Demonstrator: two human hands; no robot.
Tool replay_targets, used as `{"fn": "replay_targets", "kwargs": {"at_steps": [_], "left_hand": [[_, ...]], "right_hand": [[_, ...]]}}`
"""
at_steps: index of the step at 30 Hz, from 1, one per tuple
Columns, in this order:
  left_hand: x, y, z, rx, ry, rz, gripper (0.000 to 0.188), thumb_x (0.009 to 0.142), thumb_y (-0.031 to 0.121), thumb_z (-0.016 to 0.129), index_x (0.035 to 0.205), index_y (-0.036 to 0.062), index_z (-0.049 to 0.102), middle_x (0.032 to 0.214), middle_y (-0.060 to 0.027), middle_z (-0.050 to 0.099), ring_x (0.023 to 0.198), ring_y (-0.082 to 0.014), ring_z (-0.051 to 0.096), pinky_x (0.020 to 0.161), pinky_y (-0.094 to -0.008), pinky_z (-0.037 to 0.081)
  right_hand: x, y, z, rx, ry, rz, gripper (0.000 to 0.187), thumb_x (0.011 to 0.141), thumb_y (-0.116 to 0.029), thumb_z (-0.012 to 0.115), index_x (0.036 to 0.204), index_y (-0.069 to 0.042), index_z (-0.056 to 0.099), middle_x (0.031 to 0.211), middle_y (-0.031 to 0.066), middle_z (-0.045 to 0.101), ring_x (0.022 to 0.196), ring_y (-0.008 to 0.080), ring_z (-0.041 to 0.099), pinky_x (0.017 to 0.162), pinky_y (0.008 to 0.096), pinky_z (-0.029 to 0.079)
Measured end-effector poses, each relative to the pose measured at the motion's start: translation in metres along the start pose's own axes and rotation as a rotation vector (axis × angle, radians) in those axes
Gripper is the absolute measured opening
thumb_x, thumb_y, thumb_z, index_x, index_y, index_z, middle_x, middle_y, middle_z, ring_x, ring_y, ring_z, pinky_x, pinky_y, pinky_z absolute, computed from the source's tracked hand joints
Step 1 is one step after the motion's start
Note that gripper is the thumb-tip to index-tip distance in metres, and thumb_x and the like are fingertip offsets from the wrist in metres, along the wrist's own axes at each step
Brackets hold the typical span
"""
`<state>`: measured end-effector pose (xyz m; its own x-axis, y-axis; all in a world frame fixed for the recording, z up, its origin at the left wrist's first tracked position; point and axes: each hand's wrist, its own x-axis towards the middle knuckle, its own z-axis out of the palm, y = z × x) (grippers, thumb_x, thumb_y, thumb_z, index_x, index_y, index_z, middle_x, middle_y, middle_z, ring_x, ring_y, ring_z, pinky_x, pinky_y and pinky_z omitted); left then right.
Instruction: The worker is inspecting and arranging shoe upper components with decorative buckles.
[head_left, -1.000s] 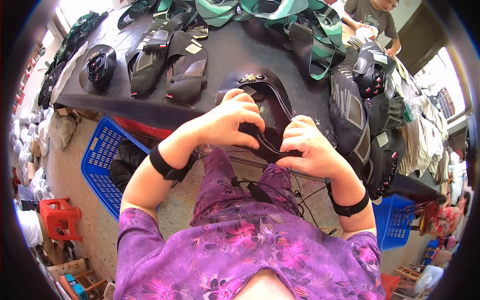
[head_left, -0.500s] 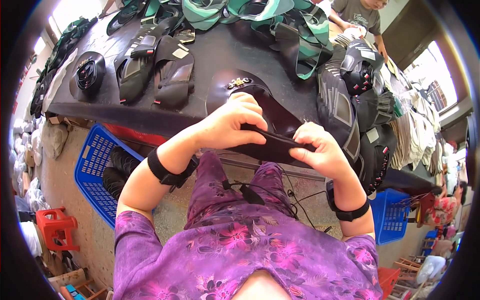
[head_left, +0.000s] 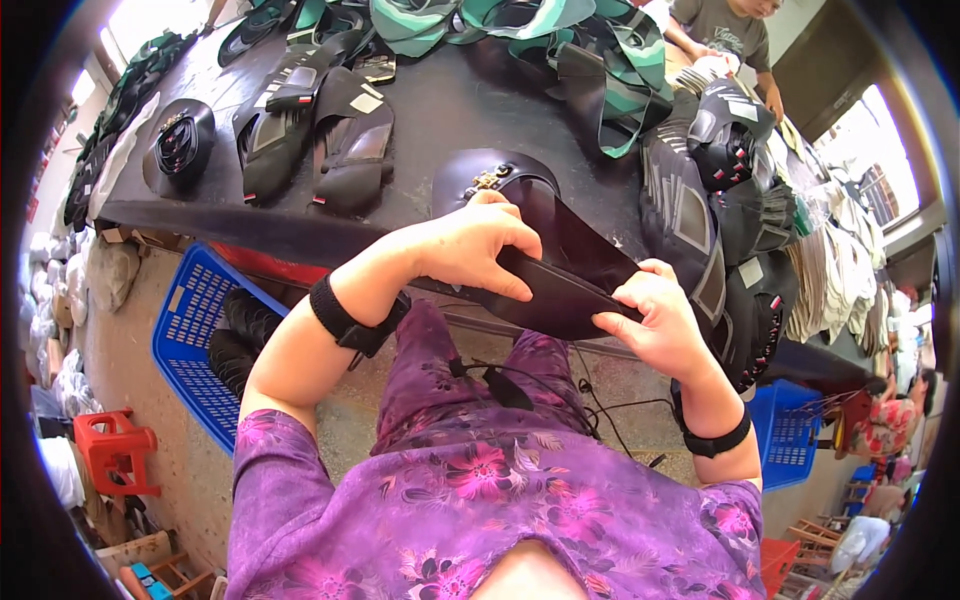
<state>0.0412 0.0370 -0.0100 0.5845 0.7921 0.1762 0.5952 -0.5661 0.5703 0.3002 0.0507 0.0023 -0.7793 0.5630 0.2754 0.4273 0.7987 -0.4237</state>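
Observation:
A dark, smooth shoe upper [head_left: 560,300], bent lengthwise, is stretched between my two hands at the table's front edge. My left hand [head_left: 470,245] grips its left end between thumb and fingers. At the right end, my right hand [head_left: 655,310] pinches it, thumb on the near side. Behind it on the table lies a coiled black band [head_left: 535,182] with a gold-coloured ornament [head_left: 490,180]; a dark strip runs from it toward my right hand. Whether that strip joins the held upper, I cannot tell.
Stacked black shoe uppers [head_left: 355,140] lie left on the dark table [head_left: 430,110], beside another coil [head_left: 180,145]. Green-and-black pieces [head_left: 620,90] lie at the back. More stacks [head_left: 680,210] stand right. Blue baskets [head_left: 205,350] and a red stool [head_left: 115,450] are on the floor. A person [head_left: 725,40] works across the table.
My hands have shifted slightly right, and the upper has tilted to show more of its broad face. My left thumb and index finger are farther apart.

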Motion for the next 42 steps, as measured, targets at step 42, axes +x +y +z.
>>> {"fn": "replay_targets", "kwargs": {"at_steps": [42], "left_hand": [[-0.020, 0.009, 0.063, -1.893, 0.690, -0.183, 0.035, 0.085, 0.017, 0.056, 0.116, 0.0044, 0.046, 0.112, -0.0121, 0.054, 0.090, -0.0178, 0.057, 0.078, -0.0326, 0.048]], "right_hand": [[0.014, -0.027, 0.062, 0.194, 0.196, 0.085, 0.019, 0.070, -0.012, 0.066, 0.086, -0.004, 0.058, 0.066, 0.0111, 0.058, 0.063, 0.0288, 0.053, 0.059, 0.0367, 0.042]]}}
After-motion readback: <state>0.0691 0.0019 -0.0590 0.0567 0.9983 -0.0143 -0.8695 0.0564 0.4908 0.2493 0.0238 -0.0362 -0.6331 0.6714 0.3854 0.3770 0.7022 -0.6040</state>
